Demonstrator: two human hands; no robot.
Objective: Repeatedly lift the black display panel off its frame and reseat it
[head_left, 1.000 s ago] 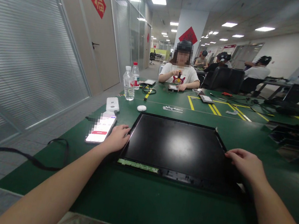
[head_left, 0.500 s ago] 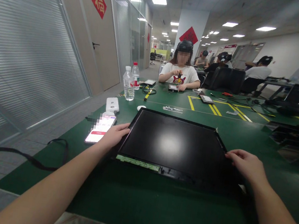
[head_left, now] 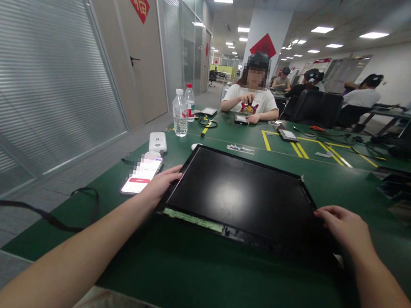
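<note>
A large black display panel (head_left: 242,193) lies in front of me on the green table mat (head_left: 210,278), its far edge tilted up a little. A thin green circuit strip (head_left: 191,220) runs along its near edge. My left hand (head_left: 160,184) grips the panel's left edge, fingers curled around it. My right hand (head_left: 344,229) holds the right edge, fingers bent over the frame.
Left of the panel lie a lit phone (head_left: 140,178), a white power bank (head_left: 158,142) and a small white case (head_left: 194,146). Two water bottles (head_left: 180,114) stand farther back. A person in a white shirt (head_left: 250,101) sits opposite. A black strap (head_left: 27,210) hangs off the table's left side.
The panel's far edge has risen slightly off the mat, lifted by both hands at the side edges. The view has shifted a little.
</note>
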